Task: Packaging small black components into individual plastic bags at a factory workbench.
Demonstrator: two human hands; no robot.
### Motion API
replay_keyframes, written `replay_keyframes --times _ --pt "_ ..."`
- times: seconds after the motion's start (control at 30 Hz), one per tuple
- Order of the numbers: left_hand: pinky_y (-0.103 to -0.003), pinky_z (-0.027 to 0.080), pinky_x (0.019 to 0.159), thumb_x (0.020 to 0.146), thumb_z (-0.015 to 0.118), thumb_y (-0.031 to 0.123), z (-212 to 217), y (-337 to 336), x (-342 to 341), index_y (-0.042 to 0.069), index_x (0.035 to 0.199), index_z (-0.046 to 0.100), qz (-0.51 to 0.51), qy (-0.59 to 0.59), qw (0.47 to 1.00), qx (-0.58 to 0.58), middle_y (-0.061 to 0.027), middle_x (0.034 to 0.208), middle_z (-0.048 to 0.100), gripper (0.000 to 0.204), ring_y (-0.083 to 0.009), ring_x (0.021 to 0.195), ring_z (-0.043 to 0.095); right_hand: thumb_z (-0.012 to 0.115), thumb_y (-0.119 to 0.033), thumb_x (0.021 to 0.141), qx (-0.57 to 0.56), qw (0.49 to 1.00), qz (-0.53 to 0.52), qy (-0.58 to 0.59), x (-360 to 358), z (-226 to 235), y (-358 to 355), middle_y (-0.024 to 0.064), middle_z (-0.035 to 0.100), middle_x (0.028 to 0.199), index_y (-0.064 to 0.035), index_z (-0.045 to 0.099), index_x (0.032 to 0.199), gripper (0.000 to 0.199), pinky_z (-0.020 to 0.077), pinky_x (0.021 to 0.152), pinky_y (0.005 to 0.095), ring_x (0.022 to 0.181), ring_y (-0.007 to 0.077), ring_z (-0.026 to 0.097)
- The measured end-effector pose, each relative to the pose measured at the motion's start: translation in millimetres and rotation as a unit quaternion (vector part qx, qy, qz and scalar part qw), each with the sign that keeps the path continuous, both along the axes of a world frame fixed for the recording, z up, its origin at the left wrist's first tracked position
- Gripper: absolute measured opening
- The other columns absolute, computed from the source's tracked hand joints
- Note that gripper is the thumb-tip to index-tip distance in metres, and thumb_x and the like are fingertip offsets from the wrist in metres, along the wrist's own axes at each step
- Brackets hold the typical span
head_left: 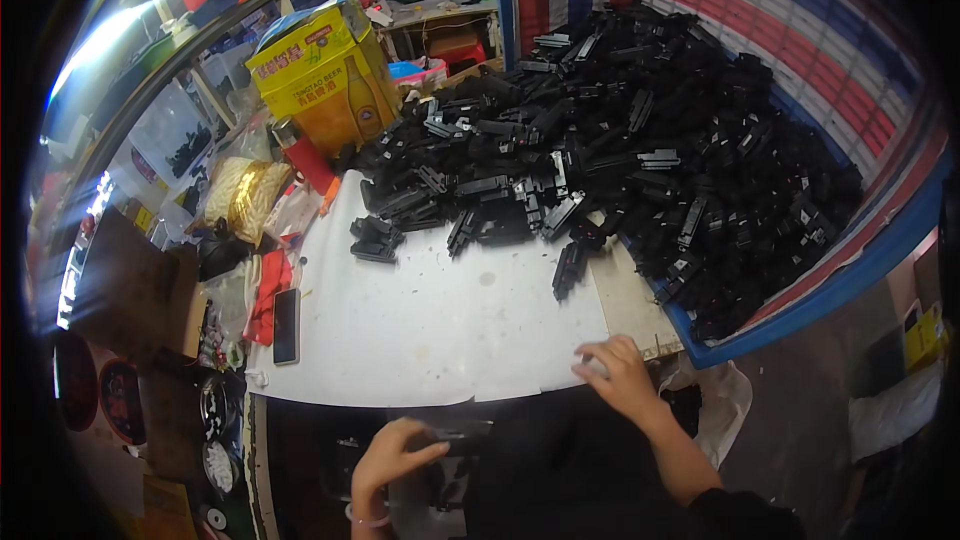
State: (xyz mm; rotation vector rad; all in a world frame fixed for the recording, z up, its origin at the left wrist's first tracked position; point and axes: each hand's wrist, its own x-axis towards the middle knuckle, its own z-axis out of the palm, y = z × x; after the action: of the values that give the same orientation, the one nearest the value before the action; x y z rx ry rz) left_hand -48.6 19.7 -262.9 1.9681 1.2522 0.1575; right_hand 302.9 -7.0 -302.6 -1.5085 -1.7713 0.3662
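Observation:
A big heap of black plastic parts (640, 130) covers the far and right side of a white work table (440, 330). Below the table's near edge, my left hand (392, 455) closes its fingers around a black plastic part (455, 435). My right hand (618, 375) rests on the table's near right edge with its fingers bent, pressing on the white surface; I cannot tell if it holds anything. A few loose black parts (374, 238) lie apart from the heap near the table's middle.
A yellow carton (320, 70) stands at the back left. A red cylinder (305, 160), bags and red cloth (268, 290) crowd the left edge beside a dark phone (286, 325). A red, white and blue striped sheet (800, 60) lines the bin on the right.

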Motion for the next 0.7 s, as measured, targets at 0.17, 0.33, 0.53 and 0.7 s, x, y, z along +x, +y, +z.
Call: replay_keyframes --times 0.17,0.33,0.53,0.7 --pt "-0.039 0.048 0.067 0.08 0.06 0.053 -44 -34 -28 0.002 0.091 0.062 -0.122 0.189 0.974 0.03 -0.0172 0.08 0.064 0.052 -0.035 0.078 0.061 0.057 -0.006 0.077 0.066 0.982 -0.03 -0.172 9 -19 70 0.0091 0.056 0.093 -0.0112 0.062 0.103 0.027 0.0373 0.089 0.0396 0.097 0.0275 0.052" --pt "-0.036 0.047 0.077 0.083 0.065 0.034 -24 -22 45 0.001 0.112 0.06 -0.164 -0.078 0.983 -0.041 -0.0177 0.1 0.064 0.044 -0.0312 0.091 0.06 0.057 -0.006 0.075 0.11 0.924 -0.032 -0.365 14 -25 110 0.0074 0.053 0.098 -0.0117 0.062 0.102 0.028 0.0327 0.097 0.0426 0.104 0.0246 0.048" --pt "-0.036 0.044 0.089 0.083 0.067 0.03 -43 -15 97 0.001 0.118 0.055 0.046 -0.294 0.943 -0.151 -0.0159 0.103 0.062 0.048 -0.0295 0.101 0.058 0.07 -0.01 0.07 0.131 0.99 -0.015 -0.055 -14 15 59 0.0088 0.056 0.097 -0.0085 0.06 0.097 0.028 0.0353 0.097 0.0404 0.102 0.0251 0.051" --pt "-0.038 0.039 0.095 0.075 0.074 0.03 -53 -4 152 0.001 0.119 0.052 0.087 -0.31 0.938 0.128 -0.0179 0.116 0.054 0.057 -0.0317 0.112 0.05 0.07 -0.011 0.08 0.013 0.939 -0.071 0.337 -23 5 14 0.0052 0.059 0.09 -0.0022 0.057 0.097 0.023 0.0443 0.08 0.0274 0.085 0.0136 0.056"
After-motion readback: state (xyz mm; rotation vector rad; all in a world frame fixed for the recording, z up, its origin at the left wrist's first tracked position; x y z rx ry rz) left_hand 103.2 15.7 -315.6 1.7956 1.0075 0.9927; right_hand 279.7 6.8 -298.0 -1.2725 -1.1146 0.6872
